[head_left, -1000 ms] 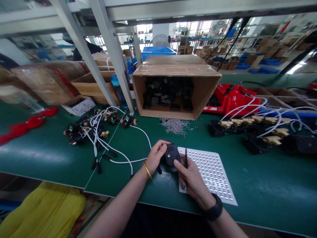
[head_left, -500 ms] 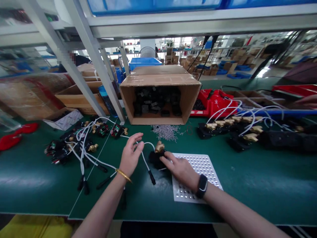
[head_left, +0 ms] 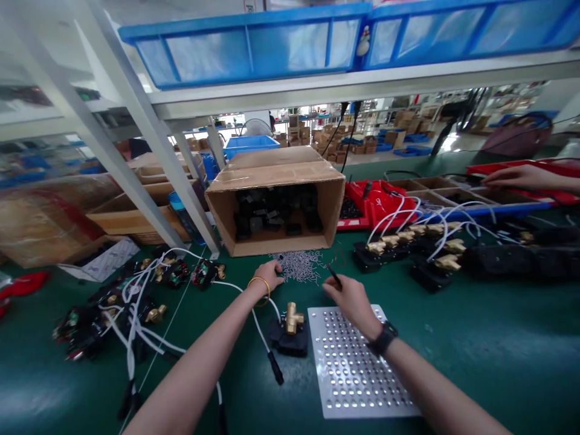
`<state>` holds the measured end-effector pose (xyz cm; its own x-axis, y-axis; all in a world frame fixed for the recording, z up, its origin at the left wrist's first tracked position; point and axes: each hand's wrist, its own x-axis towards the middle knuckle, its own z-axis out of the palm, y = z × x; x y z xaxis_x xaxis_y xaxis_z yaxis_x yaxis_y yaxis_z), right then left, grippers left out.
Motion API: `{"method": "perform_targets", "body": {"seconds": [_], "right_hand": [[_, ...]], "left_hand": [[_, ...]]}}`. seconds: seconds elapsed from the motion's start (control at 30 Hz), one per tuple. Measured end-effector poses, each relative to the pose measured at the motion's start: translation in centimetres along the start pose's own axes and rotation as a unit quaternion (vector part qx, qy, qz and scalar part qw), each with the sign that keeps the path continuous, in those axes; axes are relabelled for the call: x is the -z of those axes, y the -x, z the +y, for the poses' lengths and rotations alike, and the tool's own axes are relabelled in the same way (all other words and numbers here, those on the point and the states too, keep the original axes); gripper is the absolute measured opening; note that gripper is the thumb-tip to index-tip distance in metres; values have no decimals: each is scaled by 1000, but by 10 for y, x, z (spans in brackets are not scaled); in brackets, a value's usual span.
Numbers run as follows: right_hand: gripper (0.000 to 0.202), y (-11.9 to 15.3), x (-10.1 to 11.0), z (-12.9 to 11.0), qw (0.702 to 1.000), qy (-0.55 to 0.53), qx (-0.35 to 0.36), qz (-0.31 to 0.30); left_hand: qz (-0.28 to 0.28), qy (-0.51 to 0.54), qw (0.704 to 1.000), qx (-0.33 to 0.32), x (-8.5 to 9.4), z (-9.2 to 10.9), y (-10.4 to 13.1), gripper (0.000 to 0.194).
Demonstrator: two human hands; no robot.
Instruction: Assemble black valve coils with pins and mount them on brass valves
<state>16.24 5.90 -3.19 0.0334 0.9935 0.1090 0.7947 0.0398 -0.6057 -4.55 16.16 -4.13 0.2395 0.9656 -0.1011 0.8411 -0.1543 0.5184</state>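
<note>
My left hand (head_left: 267,278), with a gold bangle at the wrist, reaches to the left edge of a pile of small screws (head_left: 299,266); its fingers are bent, and whether they pinch a screw is too small to tell. My right hand (head_left: 351,299) is closed on a thin dark tool (head_left: 334,276) above the top of a white perforated plate (head_left: 335,368). Between my forearms a black unit (head_left: 290,341) with a brass fitting (head_left: 293,318) on top rests on the green table. Its white cable ends in a black connector (head_left: 275,367).
An open cardboard box (head_left: 274,241) of black parts lies behind the screws. Wired units (head_left: 81,329) crowd the left; more brass-fitted units (head_left: 435,275) and a red bin (head_left: 378,211) stand right. Another person's hand (head_left: 521,178) is over a divided tray at far right.
My left hand has moved forward to the screws. My right hand has left the black unit and now holds the dark tool. The view has tilted up, and the brass fitting now stands clear.
</note>
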Motion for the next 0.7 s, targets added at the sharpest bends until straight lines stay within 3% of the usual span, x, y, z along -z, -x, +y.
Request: {"method": "perform_targets", "body": {"seconds": [0.13,0.27,0.37,0.57,0.7], "right_hand": [[9,-44,-14,1,997,51,-63,-19],[8,-51,-27,-4,994,56,-75,-50],[10,-50,-21,-3,996,18,-65,-59],[12,-21,-1,-2,984,-150,-16,-95],[17,12,-3,-9,951,-253,-9,-178]], "left_hand": [[-27,-29,999,0,-6,-1,-7,20],[-34,-25,999,14,-7,-2,-7,20],[-25,14,999,21,-6,0,-6,19],[52,204,976,60,13,-1,2,10],[141,365,915,97,38,-5,44,13]]}}
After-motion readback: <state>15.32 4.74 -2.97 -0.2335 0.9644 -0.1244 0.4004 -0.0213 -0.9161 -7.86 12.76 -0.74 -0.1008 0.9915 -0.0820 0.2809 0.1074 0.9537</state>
